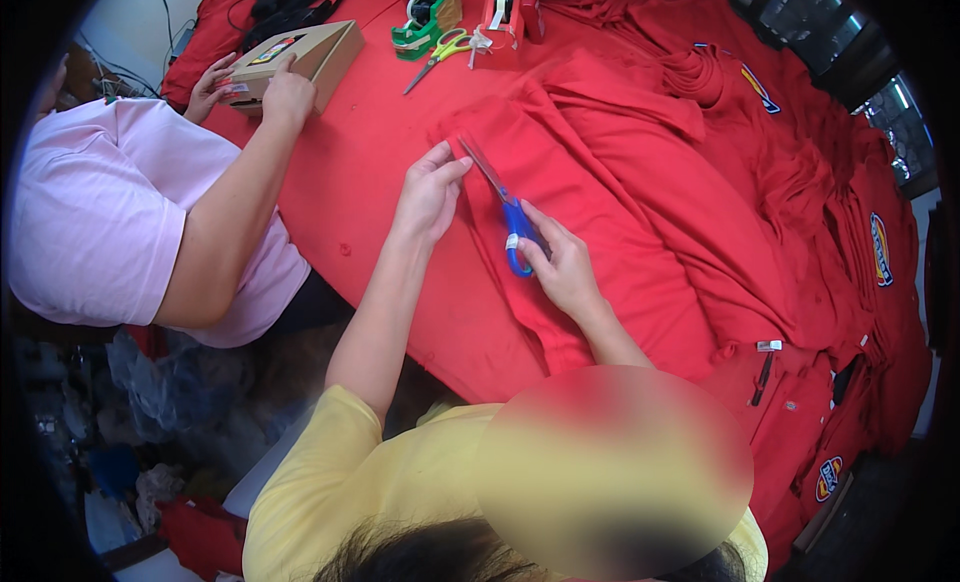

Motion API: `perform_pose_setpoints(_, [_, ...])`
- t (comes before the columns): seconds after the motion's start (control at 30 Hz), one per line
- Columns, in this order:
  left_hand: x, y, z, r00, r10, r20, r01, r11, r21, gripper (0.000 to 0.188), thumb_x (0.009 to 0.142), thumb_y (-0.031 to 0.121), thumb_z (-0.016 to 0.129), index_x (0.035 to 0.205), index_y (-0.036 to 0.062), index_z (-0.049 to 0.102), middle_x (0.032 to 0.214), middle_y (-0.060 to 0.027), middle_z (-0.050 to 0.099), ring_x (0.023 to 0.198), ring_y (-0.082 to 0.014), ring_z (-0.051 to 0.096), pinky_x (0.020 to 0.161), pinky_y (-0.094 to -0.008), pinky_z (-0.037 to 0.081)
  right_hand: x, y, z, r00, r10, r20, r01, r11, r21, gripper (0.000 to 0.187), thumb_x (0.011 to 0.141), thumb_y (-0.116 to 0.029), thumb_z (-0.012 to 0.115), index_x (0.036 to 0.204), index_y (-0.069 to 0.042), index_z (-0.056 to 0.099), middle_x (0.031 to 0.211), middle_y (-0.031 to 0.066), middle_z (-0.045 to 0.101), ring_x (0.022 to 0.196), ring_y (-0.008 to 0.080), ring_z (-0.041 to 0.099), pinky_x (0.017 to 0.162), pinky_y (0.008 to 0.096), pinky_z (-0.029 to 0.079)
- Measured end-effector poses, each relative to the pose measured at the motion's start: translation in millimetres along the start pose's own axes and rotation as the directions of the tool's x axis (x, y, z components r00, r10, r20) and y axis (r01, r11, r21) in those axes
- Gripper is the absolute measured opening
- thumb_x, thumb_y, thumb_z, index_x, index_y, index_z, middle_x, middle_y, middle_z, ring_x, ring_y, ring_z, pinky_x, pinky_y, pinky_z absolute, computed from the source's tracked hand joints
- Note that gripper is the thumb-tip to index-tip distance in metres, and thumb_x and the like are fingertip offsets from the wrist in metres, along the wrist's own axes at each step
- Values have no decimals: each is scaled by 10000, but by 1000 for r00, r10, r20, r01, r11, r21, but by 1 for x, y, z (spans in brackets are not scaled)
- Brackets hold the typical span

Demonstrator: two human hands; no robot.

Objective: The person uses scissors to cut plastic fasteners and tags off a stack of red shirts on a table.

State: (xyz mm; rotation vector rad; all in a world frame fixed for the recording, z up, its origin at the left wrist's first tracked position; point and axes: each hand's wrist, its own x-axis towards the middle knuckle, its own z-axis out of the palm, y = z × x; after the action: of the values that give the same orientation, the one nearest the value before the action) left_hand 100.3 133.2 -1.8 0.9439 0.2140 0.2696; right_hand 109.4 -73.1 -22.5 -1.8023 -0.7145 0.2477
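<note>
My right hand (563,260) grips blue-handled scissors (519,232), fingers and thumb around the handles. The blades point up and to the left, and their tips lie close to the fingertips of my left hand (430,194). That hand is closed in a pinch at the left edge of a red garment (610,232), by its far corner; any thread between the fingers is too small to see. The garment is spread in folds across the table in front of me and to my right.
On my left, a person in a pink shirt (110,212) handles a cardboard box (330,62). Yellow-handled scissors (440,54), a green tape dispenser (425,27) and a red one (500,27) stand at the far side. More red garments (850,272) with patches lie heaped along the right of the red table (340,197).
</note>
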Motion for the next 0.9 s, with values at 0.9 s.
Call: perform_pose_setpoints(0.9, [-23,3,20,987,-108,123,90,986,143,585,794,-83,585,1337,57,418,1184,-58,564,1071,-148,538,913,-284,425,-6,11,1,997,-37,-70,44,994,104,422,912,-115,536,1324,-49,471,938,54,608,700,77,556,536,214,475])
